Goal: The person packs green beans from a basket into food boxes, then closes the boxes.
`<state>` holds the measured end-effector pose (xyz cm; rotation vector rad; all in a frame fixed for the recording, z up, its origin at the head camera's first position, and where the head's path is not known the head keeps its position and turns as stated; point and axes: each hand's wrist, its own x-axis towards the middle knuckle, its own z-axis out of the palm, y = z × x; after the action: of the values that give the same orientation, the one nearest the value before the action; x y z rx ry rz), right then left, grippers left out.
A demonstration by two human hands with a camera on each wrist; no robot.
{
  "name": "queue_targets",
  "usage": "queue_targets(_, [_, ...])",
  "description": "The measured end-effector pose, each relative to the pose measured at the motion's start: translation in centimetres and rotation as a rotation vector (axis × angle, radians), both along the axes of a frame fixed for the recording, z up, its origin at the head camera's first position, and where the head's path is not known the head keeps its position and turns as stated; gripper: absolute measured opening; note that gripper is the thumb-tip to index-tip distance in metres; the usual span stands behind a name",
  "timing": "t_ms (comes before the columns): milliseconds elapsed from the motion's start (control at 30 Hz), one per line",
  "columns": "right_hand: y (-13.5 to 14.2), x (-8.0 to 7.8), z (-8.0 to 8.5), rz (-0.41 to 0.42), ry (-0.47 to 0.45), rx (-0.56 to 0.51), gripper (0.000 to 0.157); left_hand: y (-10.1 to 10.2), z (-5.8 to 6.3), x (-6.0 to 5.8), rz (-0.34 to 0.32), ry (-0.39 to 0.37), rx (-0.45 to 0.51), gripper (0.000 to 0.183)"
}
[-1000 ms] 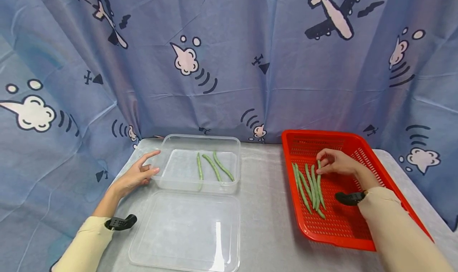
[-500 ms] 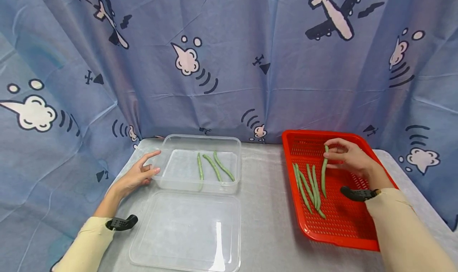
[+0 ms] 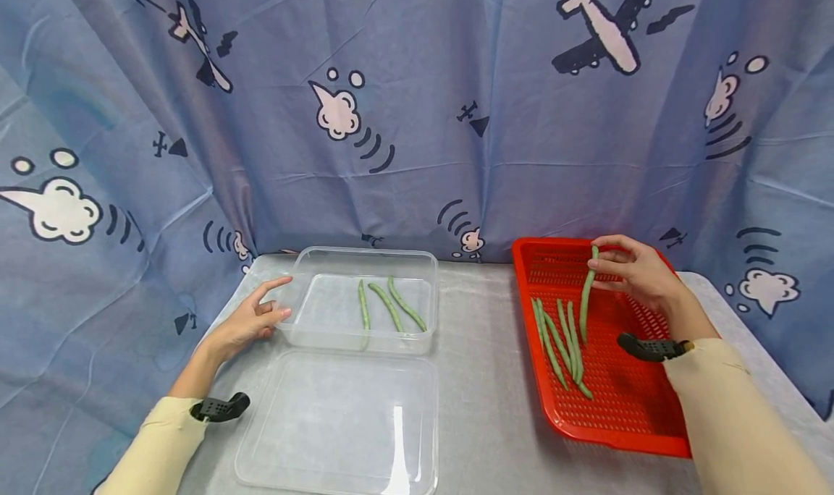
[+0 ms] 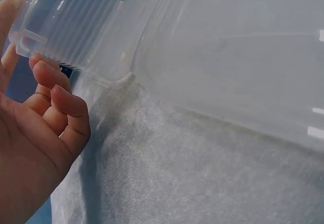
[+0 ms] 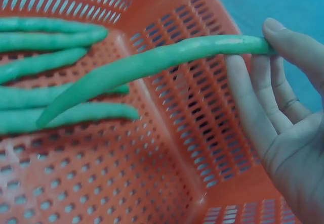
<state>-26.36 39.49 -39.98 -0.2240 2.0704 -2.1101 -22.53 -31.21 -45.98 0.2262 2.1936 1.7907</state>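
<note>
Blue printed curtain (image 3: 417, 140) behind, with the pale desk (image 3: 478, 394) below it. We note a red basket (image 3: 635, 401) on the right, its walls and floor perforated. A clear container (image 3: 326, 303) stands at the left, a flat clear lid (image 3: 339, 422) lying just in front of it. Left hand (image 3: 246, 320) is at the container's left side, fingers loosely bent and spread; they appear to touch the wall, though we cannot be sure. Right hand (image 3: 635, 271), over the basket, pinches one end of a green bean (image 3: 586, 299) between thumb and fingers; the bean hangs downward. We see more beans (image 3: 573, 343) lying lengthwise in the basket's left half, and three beans (image 3: 387, 306) in the container
</note>
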Motion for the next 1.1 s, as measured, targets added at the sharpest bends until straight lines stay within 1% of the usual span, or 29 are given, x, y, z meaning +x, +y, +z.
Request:
queue_targets(167, [-1.1, -0.2, 1.4, 0.001, 0.035, -0.019, 0.042, -0.1, 0.3, 0.2, -0.012, 0.024, 0.010, 0.068])
queue_targets(300, [-2.2, -0.2, 2.4, -0.048, 0.057, 0.041, 0.040, -0.2, 0.6, 0.2, -0.027, 0.040, 0.045, 0.067])
queue_targets(400, [-3.3, -0.3, 3.1, -0.081, 0.070, 0.065, 0.036, -0.4, 0.6, 0.2, -0.044, 0.044, 0.058, 0.068])
queue_targets(500, [-4.5, -0.5, 3.8, -0.073, 0.090, 0.029, 0.032, -0.5, 0.6, 0.3, -0.048, 0.041, 0.054, 0.071])
queue_targets(600, [-5.7, -0.8, 4.4, -0.052, 0.116, -0.009, 0.031, -0.4, 0.7, 0.4, -0.034, 0.030, 0.045, 0.073])
queue_targets(767, [-8.1, -1.4, 5.5, -0.033, 0.149, -0.012, 0.032, -0.2, 0.7, 0.4, -0.021, 0.022, 0.036, 0.073])
queue_targets(900, [-10.2, -1.9, 6.2, -0.023, 0.152, -0.018, 0.035, -0.2, 0.6, 0.4, -0.019, 0.034, 0.027, 0.069])
queue_targets(1100, [-13.1, -2.4, 6.7, -0.023, 0.153, -0.001, 0.041, -0.2, 0.6, 0.5, -0.027, 0.050, -0.009, 0.062])
